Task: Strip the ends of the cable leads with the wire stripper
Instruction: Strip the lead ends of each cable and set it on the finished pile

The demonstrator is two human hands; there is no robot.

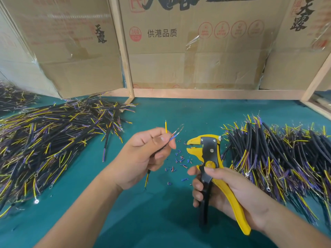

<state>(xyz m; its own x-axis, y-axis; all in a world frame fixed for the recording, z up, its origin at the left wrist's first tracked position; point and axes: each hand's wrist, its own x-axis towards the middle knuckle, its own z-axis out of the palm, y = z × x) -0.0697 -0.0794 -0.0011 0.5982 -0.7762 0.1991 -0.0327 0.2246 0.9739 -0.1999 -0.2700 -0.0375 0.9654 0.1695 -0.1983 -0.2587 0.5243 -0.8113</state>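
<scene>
Left hand (143, 154) pinching; right hand (225, 192) gripping.

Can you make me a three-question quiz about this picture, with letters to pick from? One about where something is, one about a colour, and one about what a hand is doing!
1. Where do the tiny cut-off bits of insulation lie?
A. on the green table between the hands
B. inside a cardboard box
C. on top of the right pile

2. What colour is the lead that sticks straight up from the left hand?
A. red
B. yellow
C. white

3. How are the wire stripper's jaws?
A. clamped on a lead
B. open, with nothing between them
C. hidden by a hand

Answers:
1 A: the insulation bits dot the table.
2 B: the yellow lead rises above the left hand.
3 B: the wire stripper, gripped by the right hand, gapes free.
</scene>
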